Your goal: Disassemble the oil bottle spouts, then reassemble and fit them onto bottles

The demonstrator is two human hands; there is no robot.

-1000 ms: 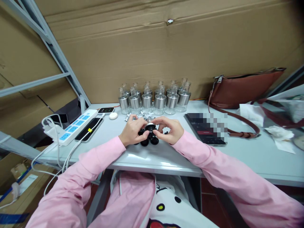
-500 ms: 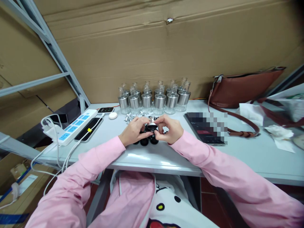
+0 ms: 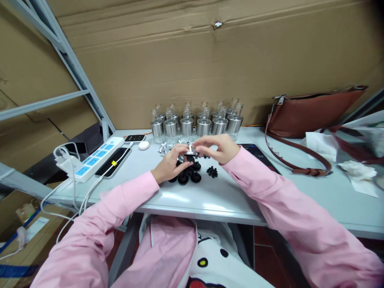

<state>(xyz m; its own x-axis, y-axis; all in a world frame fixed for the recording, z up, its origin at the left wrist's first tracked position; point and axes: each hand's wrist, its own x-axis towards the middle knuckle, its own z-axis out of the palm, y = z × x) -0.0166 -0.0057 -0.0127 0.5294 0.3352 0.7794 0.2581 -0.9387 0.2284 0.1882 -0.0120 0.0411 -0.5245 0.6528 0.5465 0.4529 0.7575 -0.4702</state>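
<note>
1. Backed by brown cardboard (image 3: 144, 64), with a grey tabletop (image 3: 183, 200) spread across the head view.
2. Standing upright along the back edge in two rows: glass bottles (image 3: 187, 126) with silver sleeves, probably put there to keep breakable glass beyond the forearms yet within reach.
3. Gathered nearer the front edge, about midway between the left and right edges: black round parts (image 3: 183, 178), with small black pieces (image 3: 212, 172) heaped separately, just to their right. Apparently sorted by kind, for easy picking. Lying behind, close to the bottles and partly hidden: loose silver parts (image 3: 164, 150).
4. Holds a silver-topped black part (image 3: 191, 153) in the left hand (image 3: 169, 165), just above the black round parts, silver side up with a post rising from it. Pinched between thumb and fingers, parted only by the part's own thickness; likely gripped at the side to give the other hand access to the top.
5. Reaches across from the right with the right hand (image 3: 222, 147), loosely curled, with fingertips at or just beside the post. Cannot tell touching from hovering, nor rule out a small piece between the fingers.
6. Lying along the left edge: a power strip (image 3: 97, 159) and a phone (image 3: 108, 170), probably paired for charging.
</note>
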